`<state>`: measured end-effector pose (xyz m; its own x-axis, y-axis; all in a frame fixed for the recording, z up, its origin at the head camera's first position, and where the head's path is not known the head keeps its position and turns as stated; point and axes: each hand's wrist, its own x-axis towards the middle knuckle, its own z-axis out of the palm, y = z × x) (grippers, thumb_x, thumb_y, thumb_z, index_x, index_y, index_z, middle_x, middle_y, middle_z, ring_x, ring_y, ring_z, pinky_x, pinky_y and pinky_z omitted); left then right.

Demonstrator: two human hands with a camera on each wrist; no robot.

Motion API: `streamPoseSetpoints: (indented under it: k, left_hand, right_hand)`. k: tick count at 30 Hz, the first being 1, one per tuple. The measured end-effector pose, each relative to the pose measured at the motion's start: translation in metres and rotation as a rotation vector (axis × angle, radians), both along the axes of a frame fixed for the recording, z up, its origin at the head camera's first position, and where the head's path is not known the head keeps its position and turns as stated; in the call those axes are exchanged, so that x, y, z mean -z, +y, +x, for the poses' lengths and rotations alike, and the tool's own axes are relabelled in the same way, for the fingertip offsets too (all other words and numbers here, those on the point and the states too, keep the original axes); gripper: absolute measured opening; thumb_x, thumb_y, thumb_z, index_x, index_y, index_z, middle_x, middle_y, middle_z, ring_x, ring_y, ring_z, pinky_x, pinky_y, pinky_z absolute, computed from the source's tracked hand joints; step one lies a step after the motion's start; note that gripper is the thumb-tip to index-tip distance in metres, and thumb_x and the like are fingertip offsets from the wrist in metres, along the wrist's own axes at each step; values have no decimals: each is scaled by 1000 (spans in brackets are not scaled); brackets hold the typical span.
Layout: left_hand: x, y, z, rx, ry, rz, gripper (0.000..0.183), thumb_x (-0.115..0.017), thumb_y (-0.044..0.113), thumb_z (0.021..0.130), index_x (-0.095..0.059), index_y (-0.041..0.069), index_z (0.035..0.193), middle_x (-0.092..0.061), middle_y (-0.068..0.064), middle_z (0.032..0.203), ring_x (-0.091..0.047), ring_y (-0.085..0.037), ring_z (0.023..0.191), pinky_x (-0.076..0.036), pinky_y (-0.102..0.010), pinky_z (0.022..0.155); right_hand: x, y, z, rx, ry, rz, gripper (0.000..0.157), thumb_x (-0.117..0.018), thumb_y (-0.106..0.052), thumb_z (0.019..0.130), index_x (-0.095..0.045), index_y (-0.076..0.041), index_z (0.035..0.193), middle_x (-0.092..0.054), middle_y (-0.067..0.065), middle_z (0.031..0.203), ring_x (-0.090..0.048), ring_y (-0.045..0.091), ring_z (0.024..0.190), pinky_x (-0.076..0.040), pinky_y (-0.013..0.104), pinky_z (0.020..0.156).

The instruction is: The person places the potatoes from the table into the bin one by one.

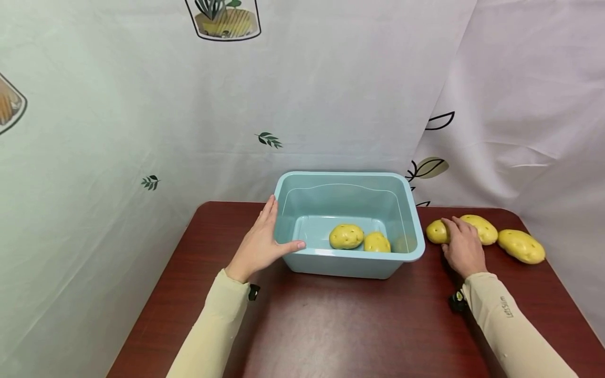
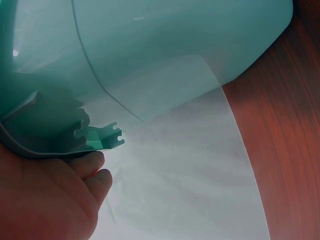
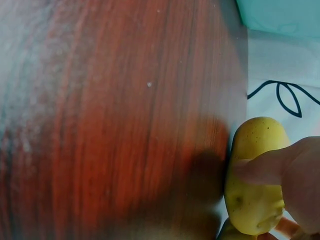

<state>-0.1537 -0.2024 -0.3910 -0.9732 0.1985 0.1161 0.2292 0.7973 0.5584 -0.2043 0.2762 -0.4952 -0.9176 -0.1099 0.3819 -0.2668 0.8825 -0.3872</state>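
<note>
A light blue plastic basin [image 1: 348,268] stands on the table with two yellow potatoes inside, one potato [image 1: 346,236] left of the other potato [image 1: 377,242]. My left hand [image 1: 257,245] rests at its front left corner, fingers straight along the left side and thumb across the front rim. To the right of the basin my right hand [image 1: 464,249] grips a third potato [image 3: 257,145], the thumb pressed on its side. Another potato [image 1: 481,229] sits just behind that hand, and one more potato [image 1: 521,246] lies farther right.
The dark red wooden table [image 1: 326,320] ends at a pale printed curtain [image 1: 331,100] close behind the basin. More curtain hangs along the left and right sides.
</note>
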Motion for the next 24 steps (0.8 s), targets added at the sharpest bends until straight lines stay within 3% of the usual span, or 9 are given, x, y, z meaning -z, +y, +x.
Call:
streamPoseSetpoints:
  k: [7, 24]
  left_hand:
    - [-1, 0, 0, -3, 0, 3, 127, -64, 81, 76, -5, 8, 162, 5, 7, 169, -9, -23, 154, -27, -52, 117]
    - [0, 0, 0, -5, 0, 4, 125, -66, 77, 77, -5, 8, 162, 2, 3, 169, -9, -24, 154, -27, -53, 117]
  right_hand:
    - [0, 1, 0, 4, 1, -11, 62, -71, 13, 75, -50, 10, 133, -42, 40, 136, -35, 62, 122, -28, 70, 101]
    - [-2, -4, 2, 20, -13, -57, 62, -74, 7, 82, -48, 9, 138, -42, 38, 136, -33, 60, 124, -27, 68, 103]
